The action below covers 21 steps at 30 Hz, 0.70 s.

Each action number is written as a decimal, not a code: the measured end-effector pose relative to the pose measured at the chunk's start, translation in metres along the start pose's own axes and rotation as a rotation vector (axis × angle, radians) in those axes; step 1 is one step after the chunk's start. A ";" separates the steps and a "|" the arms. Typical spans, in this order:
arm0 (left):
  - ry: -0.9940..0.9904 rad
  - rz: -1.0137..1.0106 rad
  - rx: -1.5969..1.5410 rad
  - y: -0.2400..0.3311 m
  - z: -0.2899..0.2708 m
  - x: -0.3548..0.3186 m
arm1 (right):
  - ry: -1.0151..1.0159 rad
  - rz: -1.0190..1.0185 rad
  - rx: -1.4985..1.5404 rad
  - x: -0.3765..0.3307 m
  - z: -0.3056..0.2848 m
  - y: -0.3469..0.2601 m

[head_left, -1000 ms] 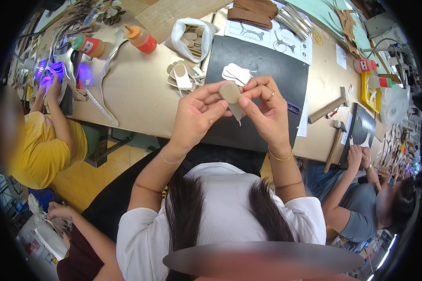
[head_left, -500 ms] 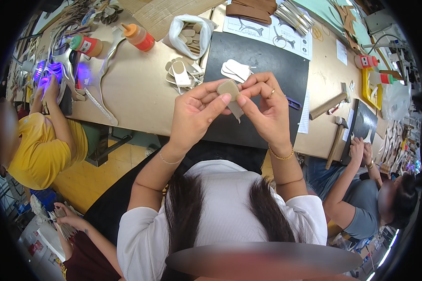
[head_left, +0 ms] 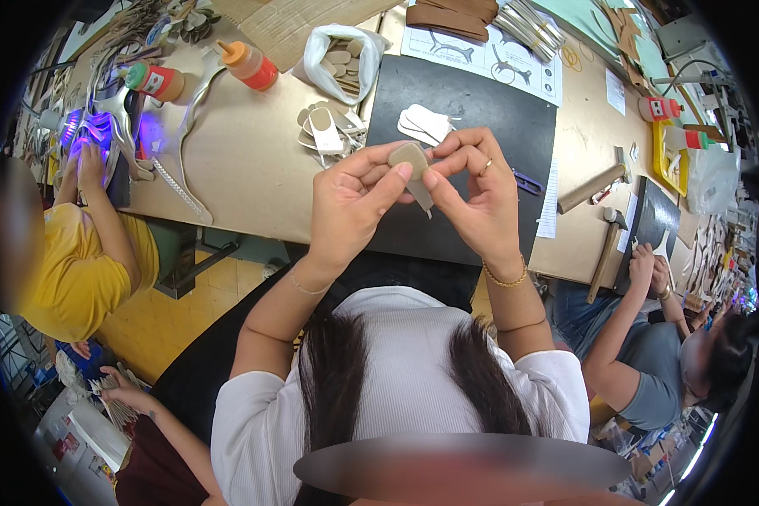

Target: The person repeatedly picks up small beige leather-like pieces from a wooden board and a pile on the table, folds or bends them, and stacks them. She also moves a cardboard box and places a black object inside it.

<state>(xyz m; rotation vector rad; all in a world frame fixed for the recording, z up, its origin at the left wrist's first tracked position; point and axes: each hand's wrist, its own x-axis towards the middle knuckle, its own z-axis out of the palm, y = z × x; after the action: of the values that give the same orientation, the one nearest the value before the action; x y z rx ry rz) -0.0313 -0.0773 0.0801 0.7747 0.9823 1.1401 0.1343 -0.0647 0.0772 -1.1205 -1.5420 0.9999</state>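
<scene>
Above the near part of a black work mat, both my hands hold one small tan leather tab. It has a rounded top and narrows toward a thin lower tip. A small oval patch seems to lie on its face, partly under my thumb. My left hand pinches the tab with its thumb on the front and fingers behind. The thumb and fingers of my right hand grip its right edge. Just beyond my fingers, several white tabs lie on the mat. A pile of tan and white tabs sits left of it.
Beyond the pile stands a white bag of tan oval pieces, with an orange-capped bottle to its left. A hammer and a wooden roller-like bar lie at right. Co-workers' hands work at both sides.
The tab has tilted slightly in my fingers, and more of its face shows around the oval patch. My hands stay in nearly the same place.
</scene>
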 end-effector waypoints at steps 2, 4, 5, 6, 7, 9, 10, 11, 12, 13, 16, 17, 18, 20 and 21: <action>-0.010 0.005 0.034 0.000 -0.001 0.001 | 0.006 0.002 -0.021 0.000 0.000 0.003; -0.014 0.004 0.052 -0.002 -0.003 0.001 | -0.030 0.030 0.023 -0.001 -0.001 0.006; -0.013 0.001 0.053 -0.002 -0.004 0.002 | -0.050 0.037 0.042 -0.001 -0.001 0.008; -0.012 -0.001 0.054 -0.004 -0.005 0.002 | -0.029 0.044 0.066 -0.001 0.000 0.012; -0.002 -0.004 0.043 -0.005 -0.006 0.002 | -0.006 0.039 0.089 0.000 0.002 0.015; 0.023 -0.004 0.017 -0.008 -0.008 0.004 | -0.010 0.054 0.104 0.003 0.006 0.021; 0.026 -0.005 0.034 -0.009 -0.010 0.004 | -0.035 0.074 0.095 0.005 0.007 0.024; 0.027 -0.005 0.046 -0.009 -0.014 0.005 | -0.060 0.086 0.086 0.009 0.007 0.026; 0.034 -0.009 0.049 -0.010 -0.019 0.008 | -0.062 0.097 0.096 0.017 0.006 0.029; 0.066 -0.005 0.079 -0.011 -0.024 0.012 | -0.065 0.108 0.106 0.027 0.004 0.032; 0.137 0.029 0.201 -0.017 -0.044 0.024 | -0.040 0.050 0.003 0.076 0.002 0.046; 0.202 0.080 0.474 -0.020 -0.051 0.029 | -0.028 -0.032 -0.076 0.099 0.002 0.053; 0.257 0.168 0.729 -0.023 -0.058 0.035 | -0.003 -0.095 -0.180 0.125 0.005 0.060; 0.337 0.185 1.068 -0.026 -0.069 0.045 | 0.067 -0.277 -0.343 0.184 0.017 0.075; 0.349 0.319 1.131 -0.027 -0.074 0.048 | 0.113 -0.396 -0.391 0.214 0.026 0.082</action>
<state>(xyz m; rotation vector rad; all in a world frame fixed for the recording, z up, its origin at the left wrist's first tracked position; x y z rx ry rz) -0.0838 -0.0367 0.0168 1.7054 1.8881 0.9360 0.0970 0.1602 0.0418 -1.0502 -1.8210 0.3715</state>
